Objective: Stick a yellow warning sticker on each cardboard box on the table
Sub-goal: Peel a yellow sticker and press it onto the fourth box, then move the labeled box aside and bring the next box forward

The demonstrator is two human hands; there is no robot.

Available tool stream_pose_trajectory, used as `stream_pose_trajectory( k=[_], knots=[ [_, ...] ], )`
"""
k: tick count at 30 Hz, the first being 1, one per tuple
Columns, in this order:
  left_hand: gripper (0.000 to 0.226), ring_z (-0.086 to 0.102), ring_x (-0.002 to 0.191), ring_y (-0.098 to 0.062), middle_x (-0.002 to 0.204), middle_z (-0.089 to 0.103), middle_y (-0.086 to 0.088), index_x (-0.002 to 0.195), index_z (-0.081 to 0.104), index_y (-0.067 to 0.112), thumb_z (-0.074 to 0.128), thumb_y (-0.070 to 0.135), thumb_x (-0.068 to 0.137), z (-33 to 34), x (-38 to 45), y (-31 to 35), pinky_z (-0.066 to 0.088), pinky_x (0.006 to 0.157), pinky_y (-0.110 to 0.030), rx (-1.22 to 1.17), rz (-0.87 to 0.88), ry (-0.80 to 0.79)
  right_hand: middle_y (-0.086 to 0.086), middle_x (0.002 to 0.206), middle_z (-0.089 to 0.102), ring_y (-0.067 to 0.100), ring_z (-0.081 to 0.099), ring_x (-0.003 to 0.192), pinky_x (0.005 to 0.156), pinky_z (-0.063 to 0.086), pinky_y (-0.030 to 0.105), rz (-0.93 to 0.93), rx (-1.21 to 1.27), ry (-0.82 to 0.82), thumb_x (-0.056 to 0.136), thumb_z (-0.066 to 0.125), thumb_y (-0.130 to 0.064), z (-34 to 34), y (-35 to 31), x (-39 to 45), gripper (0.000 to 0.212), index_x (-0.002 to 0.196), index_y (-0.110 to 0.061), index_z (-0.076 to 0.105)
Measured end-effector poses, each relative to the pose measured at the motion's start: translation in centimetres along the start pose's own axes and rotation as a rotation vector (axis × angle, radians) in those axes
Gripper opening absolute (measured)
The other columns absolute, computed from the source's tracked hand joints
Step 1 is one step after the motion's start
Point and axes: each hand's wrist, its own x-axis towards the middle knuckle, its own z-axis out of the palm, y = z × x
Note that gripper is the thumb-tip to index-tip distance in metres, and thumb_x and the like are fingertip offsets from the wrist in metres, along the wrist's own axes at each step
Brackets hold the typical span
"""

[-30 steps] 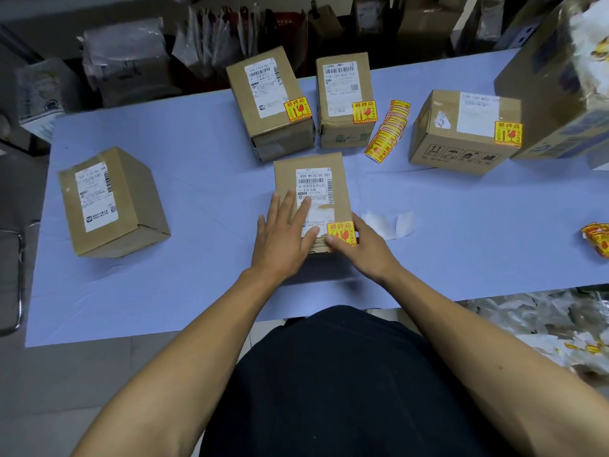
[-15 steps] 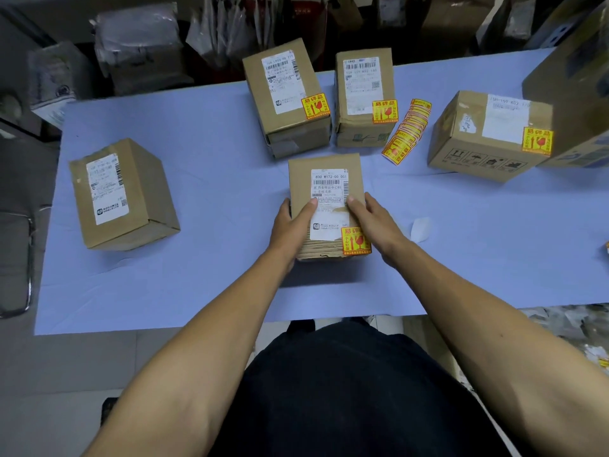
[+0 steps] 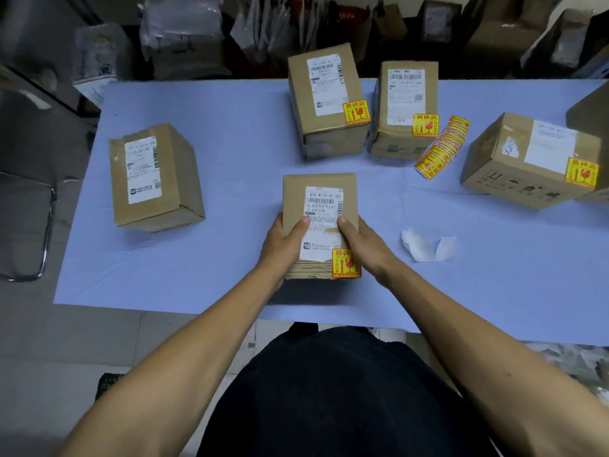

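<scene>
Head view shows left hand (image 3: pixel 283 242) and right hand (image 3: pixel 361 242) holding the stickered box (image 3: pixel 319 206) in a firm grip; slide it aside squarely, toward the labelled boxes.

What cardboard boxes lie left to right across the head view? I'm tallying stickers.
Unstickered box → held box → stickered box → second stickered box → right stickered box.

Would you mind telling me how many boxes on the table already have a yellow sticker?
4: the held box, two back boxes, and one at right. The left box shows none; the box cut off at the far right edge can't be judged.
</scene>
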Motion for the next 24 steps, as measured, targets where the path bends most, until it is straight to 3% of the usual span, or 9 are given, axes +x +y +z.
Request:
stream_pose_trajectory(
  k=[5,12,16,20,24],
  knots=[
    [0.033,0.072,0.093,-0.005,0.109,0.073,0.011,0.125,0.061,0.028,0.061,0.038,0.094,-5.9,1.1,1.3,0.055,0.076,-0.024,-0.088,0.026,0.12,-0.003,0.139,0.06,0.019,0.059,0.122,0.108,0.044,0.043,-0.084,-0.064,-0.055,0.096,0.037,-0.064,4.4,-4.8,2.2,0.057,0.143,-0.032,0.043],
    [0.032,0.068,0.105,-0.014,0.119,0.071,0.0,0.128,0.059,0.021,0.058,0.032,0.098,-12.3,5.5,5.6,0.055,0.09,-0.033,-0.151,0.082,0.173,0.0,0.143,0.057,0.021,0.056,0.127,0.11,0.043,0.043,-0.161,-0.12,-0.066,0.094,0.038,-0.068,8.2,-12.4,7.5,0.07,0.15,-0.025,0.038],
    [0.032,0.068,0.106,-0.017,0.12,0.07,-0.002,0.127,0.058,0.02,0.058,0.033,0.098,-14.2,9.3,8.2,0.055,0.093,-0.036,-0.146,0.088,0.163,0.001,0.14,0.059,0.02,0.058,0.124,0.109,0.044,0.044,-0.185,-0.127,-0.043,0.095,0.038,-0.067,8.7,-15.8,10.8,0.067,0.146,-0.024,0.043],
    [0.035,0.067,0.108,-0.019,0.119,0.071,0.001,0.123,0.06,0.026,0.059,0.045,0.093,-15.0,13.5,9.9,0.052,0.099,-0.044,-0.108,0.044,0.136,0.002,0.137,0.061,0.021,0.06,0.119,0.107,0.045,0.043,-0.144,-0.127,0.0,0.093,0.038,-0.068,8.4,-18.2,14.3,0.067,0.142,-0.023,0.047],
    [0.028,0.069,0.102,-0.017,0.113,0.072,0.003,0.116,0.061,0.029,0.056,0.046,0.094,-14.7,17.4,10.9,0.055,0.093,-0.04,-0.085,0.016,0.105,0.001,0.123,0.068,0.021,0.065,0.11,0.105,0.048,0.046,-0.052,-0.057,0.02,0.09,0.042,-0.066,7.7,-19.3,17.9,0.063,0.134,-0.022,0.054]
  ],
)
